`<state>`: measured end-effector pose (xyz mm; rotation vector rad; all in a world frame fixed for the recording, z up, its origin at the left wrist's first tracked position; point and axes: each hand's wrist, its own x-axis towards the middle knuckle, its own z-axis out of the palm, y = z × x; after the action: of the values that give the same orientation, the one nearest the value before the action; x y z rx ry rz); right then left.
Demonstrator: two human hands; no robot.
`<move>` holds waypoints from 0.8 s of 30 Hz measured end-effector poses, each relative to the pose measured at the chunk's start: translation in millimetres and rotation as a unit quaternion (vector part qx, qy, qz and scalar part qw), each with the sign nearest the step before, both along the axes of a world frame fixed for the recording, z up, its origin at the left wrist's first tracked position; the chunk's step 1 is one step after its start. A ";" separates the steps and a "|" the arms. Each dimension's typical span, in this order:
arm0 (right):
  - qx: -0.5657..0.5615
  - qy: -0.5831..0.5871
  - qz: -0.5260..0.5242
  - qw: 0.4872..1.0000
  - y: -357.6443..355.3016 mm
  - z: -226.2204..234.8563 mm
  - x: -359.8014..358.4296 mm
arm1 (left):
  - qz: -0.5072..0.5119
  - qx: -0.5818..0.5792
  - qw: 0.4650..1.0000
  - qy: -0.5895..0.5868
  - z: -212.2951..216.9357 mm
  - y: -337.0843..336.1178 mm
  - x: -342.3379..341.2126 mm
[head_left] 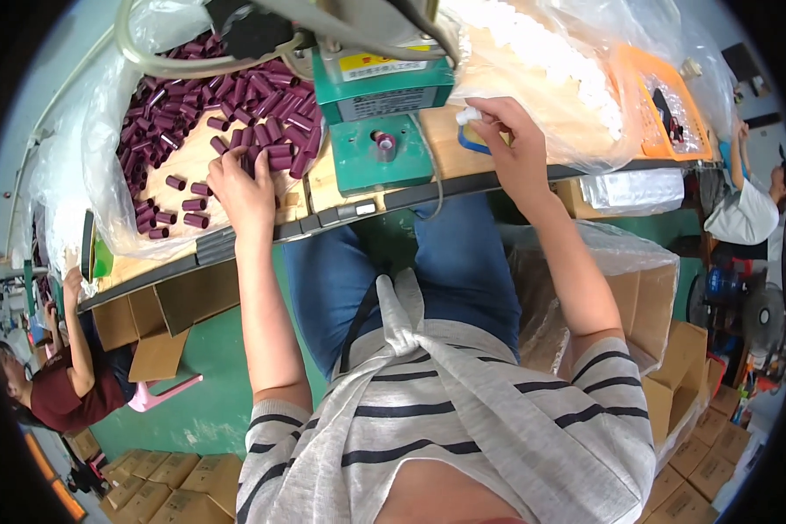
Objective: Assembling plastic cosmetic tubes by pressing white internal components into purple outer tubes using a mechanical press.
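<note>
A dark purple, short cylindrical tube point(384, 140) is seen standing roughly upright in the holder of a green metal press base point(349, 162), on a light wooden desk point(452, 163). It lies to the left of the right hand point(517, 147) and to the right of the left hand point(243, 194), the right hand being the nearer. By the right thumb and forefinger a small white plastic piece point(468, 115) is held in a narrow pinch, level with the holder and above a blue-rimmed ring-shaped object point(472, 143).

The left hand is lowered, fingers curled, onto scattered dark purple plastic tubes point(199, 189), whose long axes point in mixed directions; whether one is gripped cannot be told.

Between holder and right hand, a bare wooden strip is left, crossed by a thin grey cable point(437, 170). Above the holder, room is limited by a green press head point(380, 87); towards the body, the base is bounded by the desk's dark front edge point(323, 218).
</note>
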<state>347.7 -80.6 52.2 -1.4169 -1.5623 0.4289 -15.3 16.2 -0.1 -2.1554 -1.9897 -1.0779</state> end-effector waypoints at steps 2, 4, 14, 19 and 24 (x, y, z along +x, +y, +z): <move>0.053 0.064 0.021 0.996 0.7 4.5 -23.0 | 0.001 -0.005 1.000 0.004 1.3 -0.1 1.4; 0.041 0.058 0.065 0.995 1.0 15.0 -45.2 | 0.009 -0.007 1.000 0.008 1.3 -1.3 1.2; 0.069 -0.036 0.090 0.993 12.7 8.9 -74.7 | 0.026 -0.026 0.999 0.017 4.3 -2.4 4.8; 0.102 -0.089 0.112 0.985 13.3 7.1 -78.0 | 0.035 -0.028 0.999 0.022 4.9 -2.3 3.8; 0.080 -0.112 0.112 0.984 5.1 9.7 -80.2 | 0.038 -0.025 0.999 0.013 4.3 -3.7 3.8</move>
<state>267.5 -75.5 61.8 -1.2033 -1.9057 0.2755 -11.5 12.5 4.2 -2.0868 -2.0901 -0.9957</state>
